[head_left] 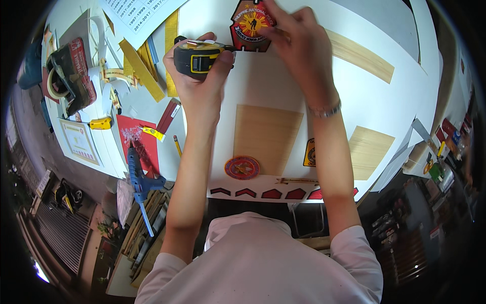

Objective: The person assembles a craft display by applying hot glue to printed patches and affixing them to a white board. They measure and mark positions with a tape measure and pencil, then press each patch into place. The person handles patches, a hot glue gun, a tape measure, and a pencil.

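Note:
A black and yellow tape measure (201,60) is wrapped in my left hand (197,96), with the thumb pressed against its right side. Just right of the tape's mouth is a dark red shield-shaped badge (249,28) with a gold sun and a dark figure. My right hand (296,43) grips the right edge of this badge between thumb and curled fingers. Whether any blade is pulled out of the tape measure, I cannot tell. Under both hands lies a large white board (283,81).
Pale wood-look panels (268,134) lie on the board, with a round red and blue badge (242,167) and red chevrons (295,194) near its front edge. Left are a blue glue gun (139,169), a yellow cutter (100,123), gold strips (142,71) and a tape dispenser (71,76).

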